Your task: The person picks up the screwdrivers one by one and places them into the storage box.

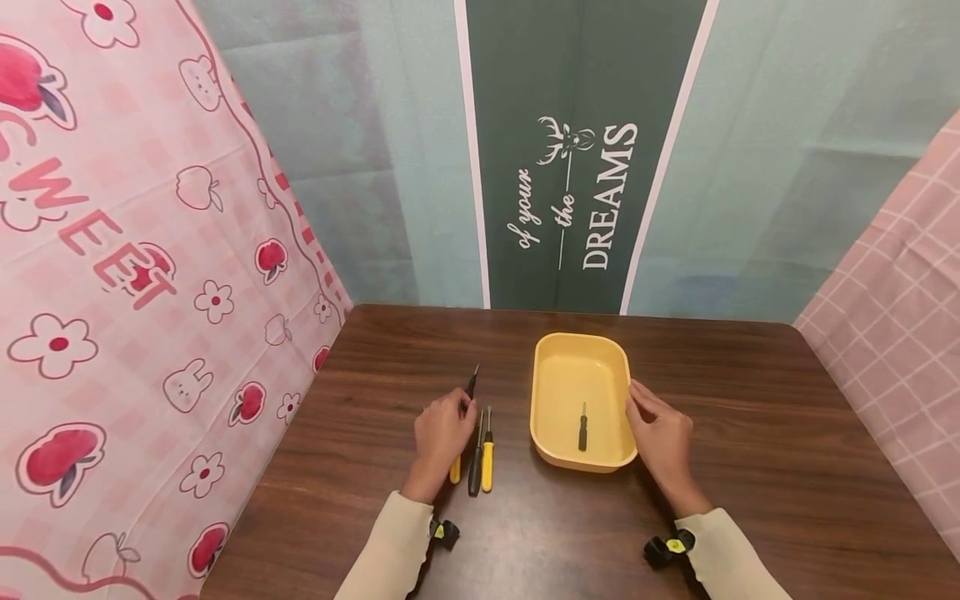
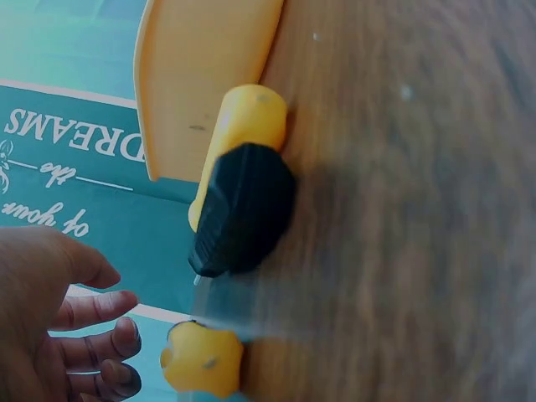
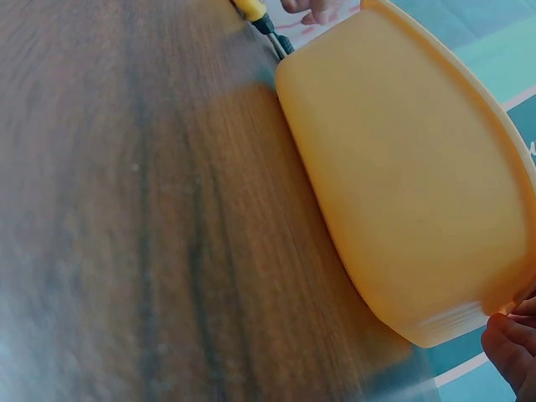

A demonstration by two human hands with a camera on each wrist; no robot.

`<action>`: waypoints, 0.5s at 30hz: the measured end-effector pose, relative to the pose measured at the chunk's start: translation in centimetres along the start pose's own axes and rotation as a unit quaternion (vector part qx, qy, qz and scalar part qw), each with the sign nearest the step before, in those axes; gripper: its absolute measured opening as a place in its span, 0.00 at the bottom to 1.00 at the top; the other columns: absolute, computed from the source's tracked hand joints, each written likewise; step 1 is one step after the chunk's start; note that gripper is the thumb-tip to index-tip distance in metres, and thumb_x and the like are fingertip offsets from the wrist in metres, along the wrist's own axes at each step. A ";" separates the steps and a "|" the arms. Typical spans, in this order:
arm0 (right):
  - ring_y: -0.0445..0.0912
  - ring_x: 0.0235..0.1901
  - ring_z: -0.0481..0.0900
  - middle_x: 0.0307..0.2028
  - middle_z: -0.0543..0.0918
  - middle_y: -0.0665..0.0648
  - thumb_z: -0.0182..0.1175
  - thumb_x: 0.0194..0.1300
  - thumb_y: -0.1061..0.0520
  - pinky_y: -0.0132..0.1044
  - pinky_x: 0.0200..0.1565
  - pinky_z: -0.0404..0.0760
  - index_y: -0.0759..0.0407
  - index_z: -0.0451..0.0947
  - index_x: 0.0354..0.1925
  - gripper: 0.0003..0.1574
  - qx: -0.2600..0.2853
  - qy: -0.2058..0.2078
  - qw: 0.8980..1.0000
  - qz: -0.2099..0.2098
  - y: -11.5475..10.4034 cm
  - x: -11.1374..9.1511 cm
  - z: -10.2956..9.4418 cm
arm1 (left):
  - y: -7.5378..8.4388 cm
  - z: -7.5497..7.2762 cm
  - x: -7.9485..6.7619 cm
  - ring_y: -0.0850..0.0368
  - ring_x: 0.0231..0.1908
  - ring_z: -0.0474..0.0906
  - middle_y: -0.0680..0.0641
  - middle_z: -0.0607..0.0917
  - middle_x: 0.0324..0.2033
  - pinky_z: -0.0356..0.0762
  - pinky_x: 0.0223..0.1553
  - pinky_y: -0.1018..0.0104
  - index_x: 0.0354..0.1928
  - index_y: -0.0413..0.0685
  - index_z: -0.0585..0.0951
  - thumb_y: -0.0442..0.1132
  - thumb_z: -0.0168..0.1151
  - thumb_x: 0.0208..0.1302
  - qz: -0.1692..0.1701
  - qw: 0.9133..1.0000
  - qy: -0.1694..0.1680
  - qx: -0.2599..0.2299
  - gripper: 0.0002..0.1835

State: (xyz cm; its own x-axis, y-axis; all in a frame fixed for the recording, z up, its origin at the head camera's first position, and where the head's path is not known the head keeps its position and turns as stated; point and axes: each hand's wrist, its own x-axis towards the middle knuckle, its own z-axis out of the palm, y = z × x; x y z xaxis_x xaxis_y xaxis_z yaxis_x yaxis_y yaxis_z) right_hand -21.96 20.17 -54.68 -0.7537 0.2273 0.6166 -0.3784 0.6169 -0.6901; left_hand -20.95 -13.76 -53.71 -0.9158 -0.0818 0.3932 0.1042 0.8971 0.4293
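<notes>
My left hand (image 1: pixel 444 429) hovers at a small black screwdriver (image 1: pixel 472 383), its fingertips overlapping the handle in the head view. In the left wrist view its loosely bent fingers (image 2: pixel 88 347) are parted, with nothing visible between them. Close by lie a black-handled screwdriver (image 1: pixel 476 471) and a yellow-handled one (image 1: pixel 487 467). Another yellow handle (image 1: pixel 455 471) shows partly from beneath the hand. My right hand (image 1: pixel 663 433) pinches the right rim of a yellow plastic tub (image 1: pixel 570 460). Inside the tub lies a small dark screwdriver (image 1: pixel 582 432), tip pointing away.
Everything rests on a dark brown wooden table (image 1: pixel 735 400). A green and grey cloth (image 1: pixel 555 167) with lettering hangs along the back edge. Patterned pink cloths flank the left (image 1: pixel 150 333) and right (image 1: pixel 900 275) sides. A black camera strap circles each wrist.
</notes>
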 end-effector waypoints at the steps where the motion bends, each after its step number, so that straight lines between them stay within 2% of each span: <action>1: 0.58 0.48 0.85 0.46 0.87 0.64 0.70 0.55 0.72 0.14 0.49 0.69 0.70 0.86 0.46 0.17 -0.001 0.000 1.000 -0.001 0.0 0.0 0.0 | -0.1 0.0 0.0 0.61 0.15 0.67 0.59 0.71 0.15 0.63 0.17 0.64 0.29 0.54 0.82 0.46 0.67 0.64 0.001 1.000 0.000 0.002 0.08; 8: 0.54 0.49 0.85 0.46 0.87 0.64 0.70 0.56 0.72 0.13 0.49 0.68 0.70 0.86 0.46 0.17 -0.007 -0.003 1.000 -0.002 0.0 -0.1 0.0 | -0.7 -0.2 -0.2 0.61 0.14 0.65 0.58 0.71 0.15 0.61 0.16 0.65 0.31 0.52 0.83 0.45 0.66 0.65 -0.002 1.000 -0.004 0.011 0.07; 15: 0.60 0.48 0.85 0.46 0.87 0.65 0.70 0.56 0.72 0.13 0.50 0.67 0.70 0.86 0.46 0.17 -0.003 -0.005 1.000 -0.005 0.1 0.0 0.0 | -1.0 -0.2 -0.2 0.61 0.13 0.64 0.58 0.71 0.14 0.60 0.15 0.66 0.32 0.51 0.84 0.45 0.67 0.65 -0.009 1.000 -0.010 0.014 0.07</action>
State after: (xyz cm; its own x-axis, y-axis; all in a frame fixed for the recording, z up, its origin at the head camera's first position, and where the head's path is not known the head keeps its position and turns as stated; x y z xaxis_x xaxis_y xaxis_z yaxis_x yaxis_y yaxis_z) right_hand -21.96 20.22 -54.78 -0.7554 0.2131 0.6197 -0.3834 0.6232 -0.6816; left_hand -20.81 -14.73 -54.06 -0.9252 -0.0891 0.3688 0.0773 0.9074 0.4130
